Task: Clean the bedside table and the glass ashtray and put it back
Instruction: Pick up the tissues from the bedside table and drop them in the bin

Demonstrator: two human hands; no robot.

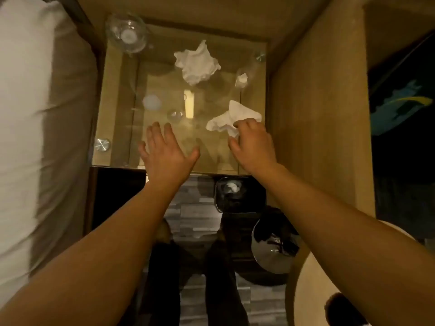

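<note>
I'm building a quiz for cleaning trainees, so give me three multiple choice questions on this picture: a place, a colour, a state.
1. Where on the bedside table is the glass ashtray? A far left corner; B near right corner; C middle.
2. What colour is the crumpled tissue at the back? A white; B blue; C pink.
3. What is the right hand doing? A lying flat; B pinching the near tissue; C lifting the ashtray.
Answers: A, it sits at the back left; A, it shows white; B, its fingers curl on it.
</note>
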